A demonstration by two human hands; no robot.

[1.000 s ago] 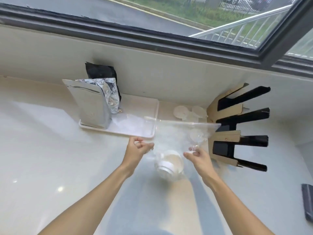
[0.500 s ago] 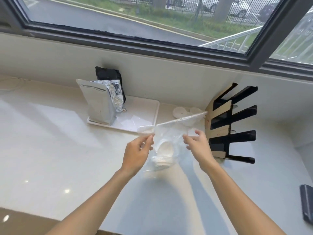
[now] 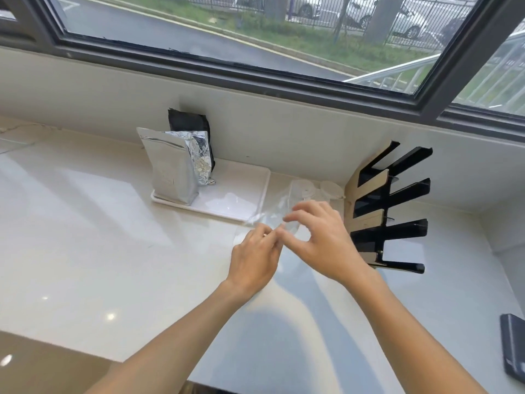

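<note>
- Plainly, we saw both hands meet above the bench (image 3: 85, 237), their fingertips all but touching.
- The left hand (image 3: 255, 257) had its fingers curled and pinched the near edge of the clear plastic bag (image 3: 270, 218).
- The right hand (image 3: 324, 243) pinched the same bag between thumb and forefinger, which made a ring. Its other fingers arched loosely above.
- The bag was held up off the bench, just in front of the near right corner of the white tray (image 3: 265, 177). It was blurred and see-through, so we could not tell what lay inside.
- On the left end of the tray stood a silver pouch (image 3: 170, 172), upright. A crumpled foil bag (image 3: 201, 157) and a black pouch (image 3: 187, 123) stood behind it, near the wall.
- Some small clear lids (image 3: 329, 189) lay between the tray and the rack.
- The black-and-wood rack (image 3: 389, 206) stood just to the right of the right hand.
- A dark flat device (image 3: 514, 345) lay at the far right edge of the bench, well apart from the hands.
</note>
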